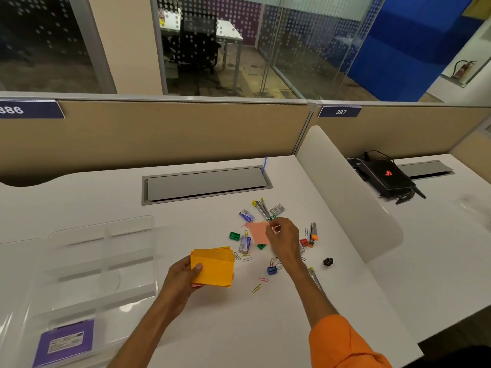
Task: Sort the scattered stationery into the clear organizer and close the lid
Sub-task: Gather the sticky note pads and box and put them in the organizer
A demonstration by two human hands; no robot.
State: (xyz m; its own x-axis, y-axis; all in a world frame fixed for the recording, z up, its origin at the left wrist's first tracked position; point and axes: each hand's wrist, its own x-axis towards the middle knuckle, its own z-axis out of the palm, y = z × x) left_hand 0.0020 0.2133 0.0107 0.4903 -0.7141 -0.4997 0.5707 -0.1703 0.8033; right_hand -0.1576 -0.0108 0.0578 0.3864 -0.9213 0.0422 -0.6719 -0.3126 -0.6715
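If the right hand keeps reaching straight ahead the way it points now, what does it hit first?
Probably the grey stapler with yellow ends, just beyond the right hand and its pinched pink note; depth is uncertain.

One head-worn wide-angle view — looking forward and down, close over the white desk [239, 328].

A white desk [79, 203] carried a grey cable hatch [207, 185] at its far middle. Behind it stood a beige partition [164, 131] with number plates [341, 112]. Right of a white divider [342, 192], a black device [386, 176] with a red logo lay on the next desk. Farther off, behind glass, stood a black chair [198, 46], and a fire extinguisher [463, 69] at far right.
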